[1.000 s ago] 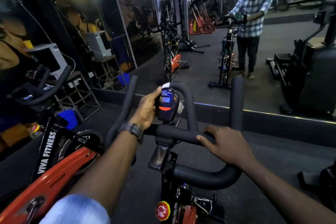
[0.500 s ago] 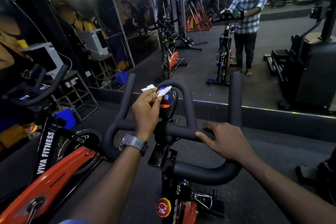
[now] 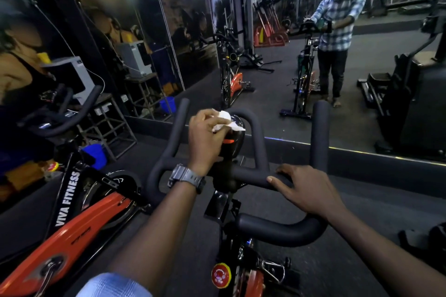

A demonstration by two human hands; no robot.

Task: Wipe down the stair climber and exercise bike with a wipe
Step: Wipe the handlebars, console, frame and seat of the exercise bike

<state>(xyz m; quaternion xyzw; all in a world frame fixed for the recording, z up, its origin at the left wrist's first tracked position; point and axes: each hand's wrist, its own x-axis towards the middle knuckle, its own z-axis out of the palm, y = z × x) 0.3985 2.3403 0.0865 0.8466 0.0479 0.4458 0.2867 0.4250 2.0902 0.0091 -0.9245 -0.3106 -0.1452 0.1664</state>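
Note:
I stand behind the exercise bike, its black handlebar (image 3: 251, 173) spread in front of me. My left hand (image 3: 205, 135) pinches a white wipe (image 3: 225, 121) and presses it on the face of the bike's small black console (image 3: 235, 142), covering the screen. My right hand (image 3: 306, 188) rests on the right side of the crossbar with its fingers lying flat. A red brake knob (image 3: 220, 275) shows low on the frame. The stair climber (image 3: 415, 108) appears at the right in the wall mirror.
A second orange bike marked VIVA FITNESS (image 3: 70, 202) stands close at my left. A large mirror (image 3: 277, 94) fills the wall ahead, reflecting me and more bikes. A metal rack (image 3: 108, 125) with a white box and a blue bucket (image 3: 95, 153) sit at left.
My left hand moved from the console's left side up onto its face with the wipe, which now covers the lit screen. My right hand stayed on the bar.

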